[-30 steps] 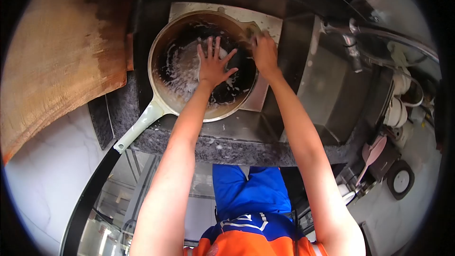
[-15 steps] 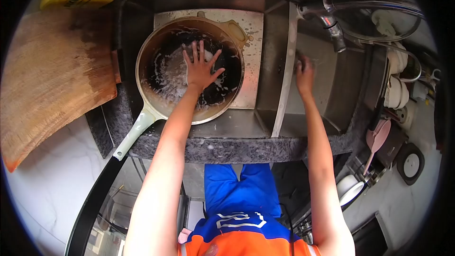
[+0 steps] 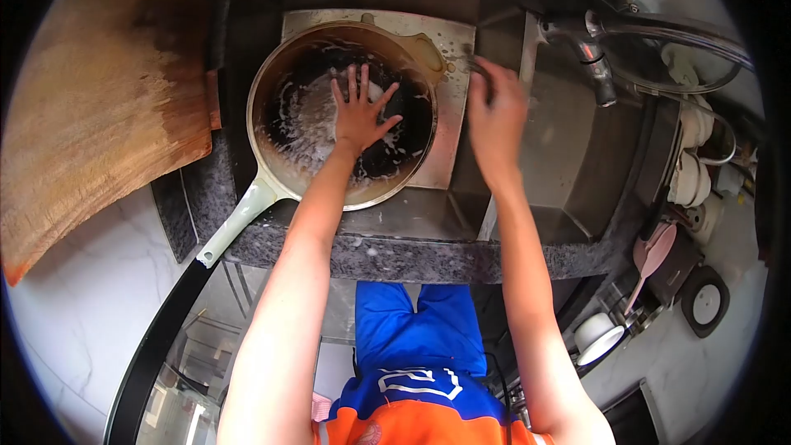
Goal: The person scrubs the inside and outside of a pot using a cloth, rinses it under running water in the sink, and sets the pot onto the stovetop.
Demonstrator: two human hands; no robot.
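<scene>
A large frying pan [image 3: 262, 99] with a dark inside and a pale green handle sits in the left basin, soapy foam spread over its bottom. Flat inside it lies my left hand [image 3: 362, 119], fingers spread. My right hand [image 3: 498, 107] is over the divider between the basins, right of the pan and apart from it. Its fingers are bent together and a little blurred; a small dark bit shows at the fingertips, too unclear to name.
A metal plate [image 3: 461, 99] is under the pan. The faucet [image 3: 600, 74] reaches over the right basin [image 3: 560, 132]. At left stands a wooden cutting board [image 3: 107, 107]. A glass lid [image 3: 659, 58] rests behind the faucet. Bowls [image 3: 692, 177] and a pink spoon [image 3: 653, 251] are at right.
My right hand has come up out of the right basin and moved left toward the pan. My left hand stays spread in the pan. The view has shifted slightly.
</scene>
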